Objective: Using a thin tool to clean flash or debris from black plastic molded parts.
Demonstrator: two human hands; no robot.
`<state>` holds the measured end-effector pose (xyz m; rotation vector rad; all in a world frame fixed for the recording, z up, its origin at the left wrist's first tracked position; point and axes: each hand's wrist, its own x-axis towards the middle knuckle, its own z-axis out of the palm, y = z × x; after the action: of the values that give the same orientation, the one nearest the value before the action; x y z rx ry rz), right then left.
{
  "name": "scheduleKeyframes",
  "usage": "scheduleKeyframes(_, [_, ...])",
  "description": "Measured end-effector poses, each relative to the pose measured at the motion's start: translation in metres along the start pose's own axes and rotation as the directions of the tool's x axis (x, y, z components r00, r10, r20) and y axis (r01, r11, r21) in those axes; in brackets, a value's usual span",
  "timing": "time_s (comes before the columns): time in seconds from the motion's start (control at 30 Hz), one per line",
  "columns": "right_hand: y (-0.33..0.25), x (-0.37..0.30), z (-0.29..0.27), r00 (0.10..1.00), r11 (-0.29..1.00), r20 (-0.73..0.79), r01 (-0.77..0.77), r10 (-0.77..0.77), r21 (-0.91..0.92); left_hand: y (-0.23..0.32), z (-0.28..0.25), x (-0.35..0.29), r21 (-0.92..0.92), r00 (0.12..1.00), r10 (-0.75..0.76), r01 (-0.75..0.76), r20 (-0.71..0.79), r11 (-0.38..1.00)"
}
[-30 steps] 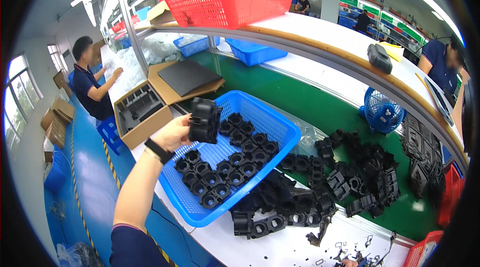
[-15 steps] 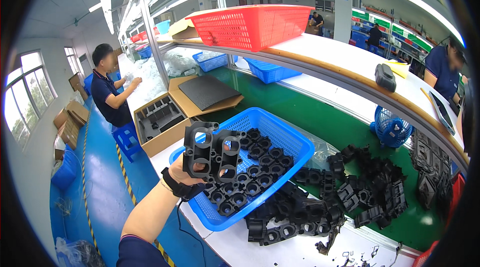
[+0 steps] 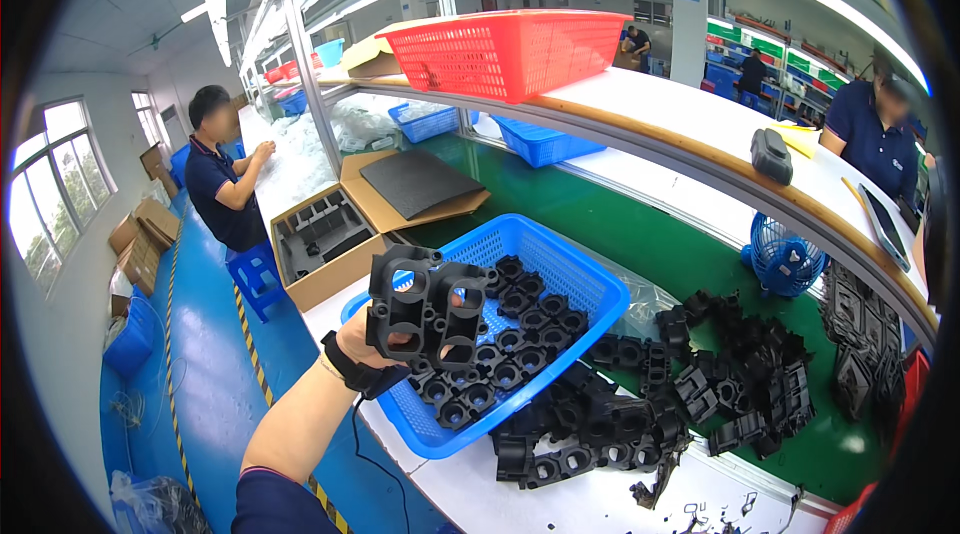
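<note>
My left hand (image 3: 362, 336) is closed around a black moulded plastic part (image 3: 428, 304) with several round openings, held up above the near left side of a blue basket. A black strap with a cord circles that wrist. Beneath and beyond the raised part, the blue perforated basket (image 3: 590, 329) holds several black plastic parts (image 3: 507, 372) with ring-shaped holes, lying side by side. My right hand does not show.
A heap of black plastic parts (image 3: 740, 374) lies right of the basket. Behind it stands an open cardboard box (image 3: 325, 234) with dark foam. Overhead, a shelf carries a red basket (image 3: 510, 54). A blue fan (image 3: 787, 259) stands at right. Co-workers are at left and far right.
The held part has tilted slightly, while my left hand stays almost in place. The co-worker at right has shifted and now shows more fully; the left one's arms have moved a little.
</note>
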<state>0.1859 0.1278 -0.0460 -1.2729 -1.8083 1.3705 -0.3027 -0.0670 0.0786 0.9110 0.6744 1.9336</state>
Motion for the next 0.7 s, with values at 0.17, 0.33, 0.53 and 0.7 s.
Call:
scheduleKeyframes(0.17, [-0.011, -0.001, 0.002, 0.999, 0.999, -0.01, -0.043, 0.043, -0.029, 0.003, 0.014, 0.004, 0.061, 0.998, 0.044, -0.041, -0.049, 0.997])
scheduleKeyframes(0.33, [-0.011, -0.002, 0.001, 1.0, 0.999, -0.018, -0.019, 0.018, -0.035, 0.013, 0.012, 0.009, 0.045, 0.997, -0.042, 0.045, -0.07, 0.998])
scheduleKeyframes(0.53, [0.0, -0.002, -0.001, 0.998, 0.995, -0.021, -0.061, 0.059, -0.082, 0.019, -0.001, 0.032, 0.64, 0.974, -0.194, 0.225, -0.119, 0.735])
scheduleKeyframes(0.7, [0.004, -0.005, -0.001, 0.999, 0.998, -0.027, -0.043, 0.042, -0.04, -0.011, -0.048, 0.059, 0.835, 0.94, -0.086, 0.248, -0.33, -0.491])
